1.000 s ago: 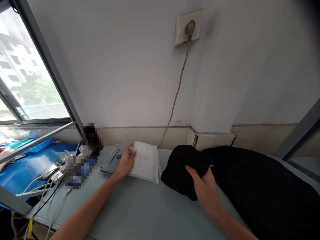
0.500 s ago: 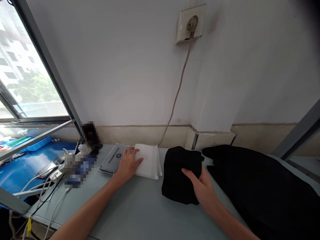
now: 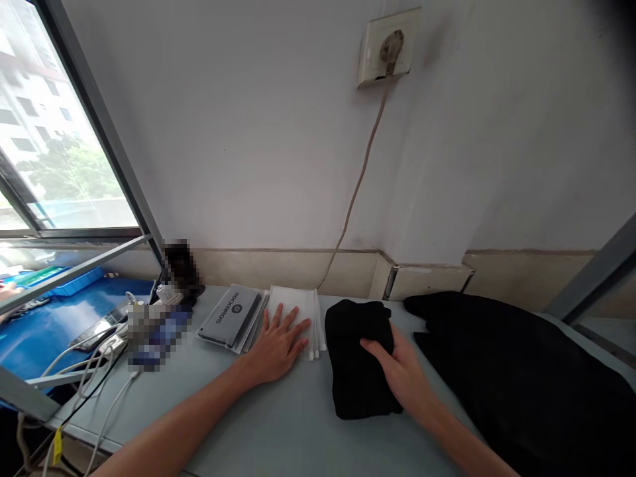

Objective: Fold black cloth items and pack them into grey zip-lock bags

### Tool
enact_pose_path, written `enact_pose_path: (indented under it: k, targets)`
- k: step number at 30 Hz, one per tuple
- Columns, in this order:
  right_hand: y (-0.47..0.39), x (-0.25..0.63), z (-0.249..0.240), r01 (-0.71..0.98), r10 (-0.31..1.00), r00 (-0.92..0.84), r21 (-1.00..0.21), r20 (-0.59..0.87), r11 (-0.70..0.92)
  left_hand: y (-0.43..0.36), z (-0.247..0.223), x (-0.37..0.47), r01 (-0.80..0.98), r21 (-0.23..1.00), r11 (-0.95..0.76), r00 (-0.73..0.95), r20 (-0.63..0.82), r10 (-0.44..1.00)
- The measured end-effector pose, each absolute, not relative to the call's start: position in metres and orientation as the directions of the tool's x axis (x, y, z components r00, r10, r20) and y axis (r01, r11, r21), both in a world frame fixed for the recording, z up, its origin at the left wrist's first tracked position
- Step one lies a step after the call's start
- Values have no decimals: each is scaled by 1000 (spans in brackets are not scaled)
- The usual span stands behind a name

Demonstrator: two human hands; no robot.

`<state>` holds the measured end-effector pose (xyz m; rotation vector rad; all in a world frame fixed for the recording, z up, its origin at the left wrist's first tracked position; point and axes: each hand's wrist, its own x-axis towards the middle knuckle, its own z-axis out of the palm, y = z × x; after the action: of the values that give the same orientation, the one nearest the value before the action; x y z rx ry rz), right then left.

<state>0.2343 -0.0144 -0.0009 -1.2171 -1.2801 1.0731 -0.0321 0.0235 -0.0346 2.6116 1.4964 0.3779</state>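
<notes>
My left hand [image 3: 283, 344] lies flat with spread fingers on a stack of white translucent bags [image 3: 301, 305]. Left of it is a stack of grey bags [image 3: 226, 318], the top one printed "ROCKBROS". My right hand [image 3: 400, 368] grips the right side of a folded black cloth [image 3: 355, 358], thumb on top and the other fingers hidden beneath. To the right of that hand spreads a larger pile of black cloth [image 3: 511, 377].
A grey tabletop [image 3: 278, 430] runs along the wall. At left are white cables [image 3: 106, 397], a power strip [image 3: 113, 344] and a blue surface [image 3: 30, 338] behind a metal frame. A cord hangs from a wall socket [image 3: 390, 46].
My left hand has slid right, off the grey bags and onto the white ones, and the stacks look more fanned. The folded black cloth has shifted slightly and turned in my right hand.
</notes>
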Motion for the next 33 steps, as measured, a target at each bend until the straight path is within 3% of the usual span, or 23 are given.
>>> enact_pose_path:
  k: [4, 7, 11, 17, 22, 28, 33]
  targets:
    - [-19, 234, 11, -67, 994, -69, -994, -82, -86, 28, -32, -31, 865, 208, -456, 407, 240, 881]
    - [-21, 233, 16, -78, 988, -95, -988, -122, -130, 34, -32, -33, 856, 197, -478, 400, 333, 854]
    - [-18, 233, 16, 0, 978, -150, -990, -143, -144, 42, -34, -36, 831, 221, -511, 425, 341, 838]
    - [-15, 241, 13, 177, 829, -470, -953, -303, -248, 48, -29, -36, 828, 235, -509, 417, 347, 840]
    - [-19, 245, 17, 238, 774, -543, -944, -325, -230, 50, -29, -38, 833, 209, -513, 420, 366, 831]
    - [-19, 246, 21, 248, 669, -678, -951, -305, -183, 51, -30, -39, 815, 262, -516, 424, 337, 841]
    - [-22, 249, 12, 157, 549, -766, -926, -334, -345, 46, -29, -34, 851, 228, -474, 407, 285, 868]
